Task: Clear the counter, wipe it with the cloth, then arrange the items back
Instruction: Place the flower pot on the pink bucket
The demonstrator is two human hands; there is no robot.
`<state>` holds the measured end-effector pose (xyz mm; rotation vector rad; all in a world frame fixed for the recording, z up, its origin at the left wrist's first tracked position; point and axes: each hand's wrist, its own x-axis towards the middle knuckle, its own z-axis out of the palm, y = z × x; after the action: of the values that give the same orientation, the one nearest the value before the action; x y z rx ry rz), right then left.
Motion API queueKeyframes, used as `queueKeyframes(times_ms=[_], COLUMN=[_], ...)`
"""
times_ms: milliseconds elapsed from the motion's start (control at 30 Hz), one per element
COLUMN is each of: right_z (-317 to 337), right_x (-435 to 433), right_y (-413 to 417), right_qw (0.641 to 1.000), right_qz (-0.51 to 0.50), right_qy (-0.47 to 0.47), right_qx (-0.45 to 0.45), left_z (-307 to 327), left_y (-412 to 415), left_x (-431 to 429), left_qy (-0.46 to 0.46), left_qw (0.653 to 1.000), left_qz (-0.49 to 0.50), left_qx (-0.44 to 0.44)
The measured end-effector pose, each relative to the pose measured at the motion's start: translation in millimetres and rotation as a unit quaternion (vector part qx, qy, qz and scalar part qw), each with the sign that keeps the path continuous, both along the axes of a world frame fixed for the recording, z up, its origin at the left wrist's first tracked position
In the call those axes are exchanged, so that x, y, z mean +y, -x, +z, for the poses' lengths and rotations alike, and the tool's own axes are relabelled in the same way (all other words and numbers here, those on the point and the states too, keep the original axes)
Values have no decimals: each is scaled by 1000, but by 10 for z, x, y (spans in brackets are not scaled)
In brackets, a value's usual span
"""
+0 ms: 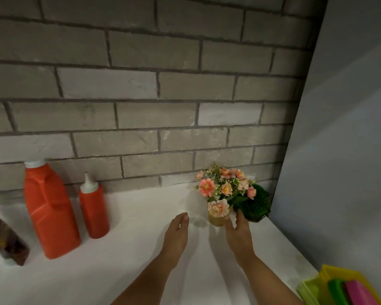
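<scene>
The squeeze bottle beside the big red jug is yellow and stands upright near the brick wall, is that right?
Not quite. The squeeze bottle is red, not yellow, with a pale nozzle. The head view shows the rest as you said: it stands upright beside the big red jug, near the brick wall.

The left hand [177, 235] and right hand [239, 235] hover unclenched beside the flower pot [216, 219].

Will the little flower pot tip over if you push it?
It may tip easily: the flower pot is small, and the flowers spread much wider above it. It probably feels light, being so small. The right hand beside it could steady it.
</scene>
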<state>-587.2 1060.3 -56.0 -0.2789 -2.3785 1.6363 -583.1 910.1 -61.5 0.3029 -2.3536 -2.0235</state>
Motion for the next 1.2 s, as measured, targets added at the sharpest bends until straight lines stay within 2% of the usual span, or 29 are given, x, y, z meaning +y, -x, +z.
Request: queueKeyframes(times_ms=[167,400,600,767,900,1033,1200], right_z=[7,-98,-99,-31,142,275,417], right_x=[55,30,31,-49,-168,-374,-733], right_y=[152,321,268,77,-111,-298,-642], right_qw=[998,993,989,987,986,990,992], right_qz=[61,84,96,113,124,106,97], right_qy=[33,84,105,92,45,-13,-8], right_qx=[-8,7,45,71,99,88,82], left_z=[94,291,237,320,461,626,750], left_y=[241,478,430,179,-101,-386,-787], left_x=[185,518,533,395,224,2,-366], left_qy=[-30,-132,-179,-204,-213,-218,-189], left_qw=[998,985,980,977,976,975,981], left_qz=[-59,-101,-82,-60,-46,-35,-43], left_qx=[-14,-35,-39,-21,-2,15,25])
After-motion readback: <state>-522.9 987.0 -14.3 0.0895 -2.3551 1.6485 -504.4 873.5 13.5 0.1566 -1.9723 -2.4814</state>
